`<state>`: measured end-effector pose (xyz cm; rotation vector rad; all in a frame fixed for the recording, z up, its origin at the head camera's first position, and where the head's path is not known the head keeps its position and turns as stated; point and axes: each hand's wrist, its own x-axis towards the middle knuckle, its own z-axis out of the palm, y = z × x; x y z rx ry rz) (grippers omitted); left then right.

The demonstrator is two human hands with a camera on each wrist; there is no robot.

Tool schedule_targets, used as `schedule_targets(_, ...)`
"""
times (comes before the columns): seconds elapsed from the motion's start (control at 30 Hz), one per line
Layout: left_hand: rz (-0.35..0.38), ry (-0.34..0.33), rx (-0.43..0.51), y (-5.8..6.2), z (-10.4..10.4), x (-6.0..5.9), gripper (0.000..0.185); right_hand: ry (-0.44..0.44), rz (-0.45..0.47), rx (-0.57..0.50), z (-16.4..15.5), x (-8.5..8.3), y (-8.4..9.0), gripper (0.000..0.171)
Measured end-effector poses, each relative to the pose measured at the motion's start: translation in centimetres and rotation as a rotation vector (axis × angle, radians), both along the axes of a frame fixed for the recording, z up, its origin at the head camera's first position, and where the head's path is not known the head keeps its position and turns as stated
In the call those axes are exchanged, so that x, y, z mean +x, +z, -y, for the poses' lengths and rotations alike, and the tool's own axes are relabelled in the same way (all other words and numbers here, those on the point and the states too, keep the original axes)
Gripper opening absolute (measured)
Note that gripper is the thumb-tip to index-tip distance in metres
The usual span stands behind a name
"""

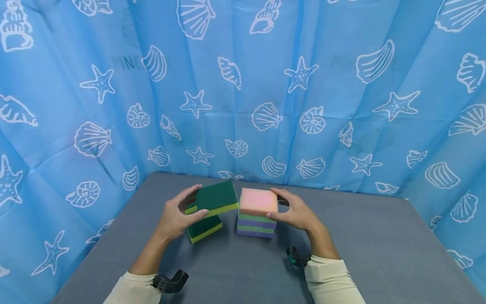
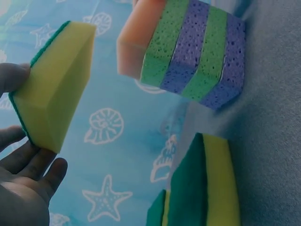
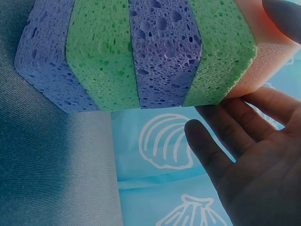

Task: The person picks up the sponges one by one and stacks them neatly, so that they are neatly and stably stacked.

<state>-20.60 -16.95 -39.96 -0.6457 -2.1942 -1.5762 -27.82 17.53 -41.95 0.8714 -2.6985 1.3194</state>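
In the head view my left hand (image 1: 175,215) pinches a scouring sponge (image 1: 217,196), dark green on top and yellow below, between thumb and fingers. The left wrist view shows this sponge (image 2: 61,84) raised and tilted, its yellow side toward the camera. Under it, another green-and-yellow sponge (image 1: 205,230) lies on the table, with one more (image 2: 156,213) partly hidden behind. My right hand (image 1: 298,211) grips a peach-pink sponge (image 1: 259,200) by its right side. That sponge sits on top of a stack of alternating green and purple sponges (image 1: 256,228), edges roughly lined up.
A grey cloth-covered table (image 1: 379,249) runs under everything. Behind it and along both sides hangs a blue curtain (image 1: 243,84) printed with white shells and starfish. A dark wrist strap mount (image 1: 171,282) sits at the left cuff, another (image 1: 298,257) at the right.
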Motion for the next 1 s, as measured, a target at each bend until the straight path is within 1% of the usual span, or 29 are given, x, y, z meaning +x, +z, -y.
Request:
schedule_targets(0.17, -0.015, -0.034, 0.0, 1.9, -1.0, 0.8, 0.061, -0.003, 0.009, -0.006, 0.0, 0.0, -0.1, 0.082)
schedule_targets(0.3, 0.01, -0.041, -0.011, 2.3, -1.4, 0.6, 0.061, -0.007, 0.016, -0.01, 0.1, 0.0, 0.0, 0.083)
schedule_targets(0.37, 0.013, -0.05, -0.007, 2.3, -1.5, 0.3, 0.061, -0.007, 0.015, -0.01, 0.1, 0.1, 0.0, 0.083)
schedule_targets(0.5, 0.026, -0.074, 0.016, 1.1, -1.6, -1.2, 0.063, 0.002, 0.014, -0.011, 0.0, 0.1, -0.1, 0.082)
schedule_targets(0.6, 0.057, -0.093, 0.02, 0.3, -1.8, -2.4, 0.065, 0.011, 0.017, -0.018, 0.0, 0.1, -0.2, 0.082)
schedule_targets(0.7, 0.074, -0.114, 0.011, 0.4, -2.4, -3.2, 0.065, 0.01, 0.014, -0.021, -0.1, 0.1, -0.2, 0.082)
schedule_targets(0.8, 0.064, -0.131, -0.003, 0.5, -3.1, -3.8, 0.066, 0.008, 0.005, -0.016, 0.0, 0.1, -0.2, 0.083)
schedule_targets(0.87, 0.055, -0.142, -0.012, 0.6, -3.6, -4.2, 0.066, 0.009, -0.001, -0.015, 0.0, 0.1, -0.2, 0.083)
schedule_targets(1.0, 0.072, -0.17, -0.019, 0.7, -4.6, -4.7, 0.067, 0.014, -0.01, -0.017, -0.1, 0.0, -0.3, 0.083)
